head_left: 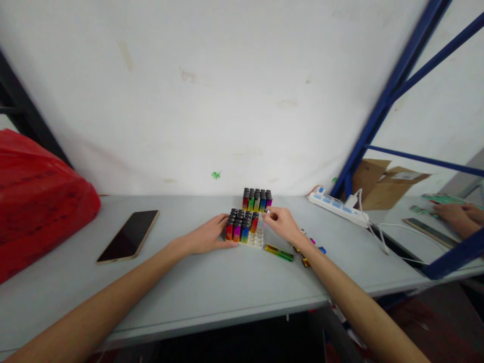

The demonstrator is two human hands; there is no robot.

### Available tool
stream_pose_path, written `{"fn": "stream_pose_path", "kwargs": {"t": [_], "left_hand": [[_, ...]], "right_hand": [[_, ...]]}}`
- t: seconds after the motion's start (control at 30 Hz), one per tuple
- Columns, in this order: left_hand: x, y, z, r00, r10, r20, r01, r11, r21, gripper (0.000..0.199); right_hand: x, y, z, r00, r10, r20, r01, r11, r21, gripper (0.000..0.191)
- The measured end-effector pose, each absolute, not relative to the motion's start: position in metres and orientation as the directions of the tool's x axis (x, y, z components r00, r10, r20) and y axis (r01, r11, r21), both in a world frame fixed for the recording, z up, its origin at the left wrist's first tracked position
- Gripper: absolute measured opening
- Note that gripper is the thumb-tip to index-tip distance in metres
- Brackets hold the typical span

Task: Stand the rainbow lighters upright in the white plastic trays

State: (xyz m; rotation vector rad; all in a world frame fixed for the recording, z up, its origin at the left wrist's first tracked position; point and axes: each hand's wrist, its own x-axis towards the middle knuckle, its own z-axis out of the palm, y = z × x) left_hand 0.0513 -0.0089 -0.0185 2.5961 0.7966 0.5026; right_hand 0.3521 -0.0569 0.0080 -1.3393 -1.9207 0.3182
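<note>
Several coloured lighters (237, 231) with black tops stand upright in a white tray (256, 239), whose right part shows bare slots. My left hand (209, 235) rests at the left side of this group, fingers apart, thumb along the front. At the tray's back right, my right hand (280, 222) is closed in a pinch; what sits between its fingertips is too small to make out. Behind stands a second block of upright lighters (257, 200). One yellow-green lighter (279, 252) lies flat in front of the tray. More loose lighters (305, 262) lie partly hidden by my right forearm.
A dark phone (128, 236) lies on the grey table (212, 297) at left, beside a red bag (41, 201). At right are a white power strip (338, 207) with cables, blue frame posts (381, 111), a cardboard box (381, 186) and another person's hands (459, 214).
</note>
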Motion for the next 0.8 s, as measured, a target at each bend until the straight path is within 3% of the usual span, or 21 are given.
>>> {"fn": "stream_pose_path", "kwargs": {"t": [0.2, 0.33, 0.47, 0.7, 0.8], "left_hand": [[0.051, -0.010, -0.017, 0.773, 0.593, 0.225, 0.459, -0.768, 0.447, 0.073], [0.052, -0.011, -0.017, 0.771, 0.599, 0.217, 0.467, -0.764, 0.446, 0.073], [0.052, -0.011, -0.016, 0.773, 0.601, 0.202, 0.476, -0.760, 0.442, 0.072], [0.051, -0.010, -0.017, 0.767, 0.602, 0.220, 0.470, -0.762, 0.446, 0.078], [0.051, -0.010, -0.018, 0.767, 0.596, 0.238, 0.458, -0.768, 0.447, 0.079]], "right_hand": [[0.351, -0.062, 0.015, -0.273, 0.876, 0.397, 0.657, 0.472, -0.588, 0.053], [0.355, -0.062, 0.016, -0.376, 0.814, 0.443, 0.697, 0.564, -0.444, 0.060], [0.361, -0.063, 0.015, -0.422, 0.851, 0.313, 0.776, 0.518, -0.360, 0.066], [0.352, -0.063, 0.011, -0.422, 0.812, 0.403, 0.710, 0.572, -0.410, 0.069], [0.347, -0.061, 0.003, -0.431, 0.833, 0.347, 0.726, 0.548, -0.416, 0.069]]}}
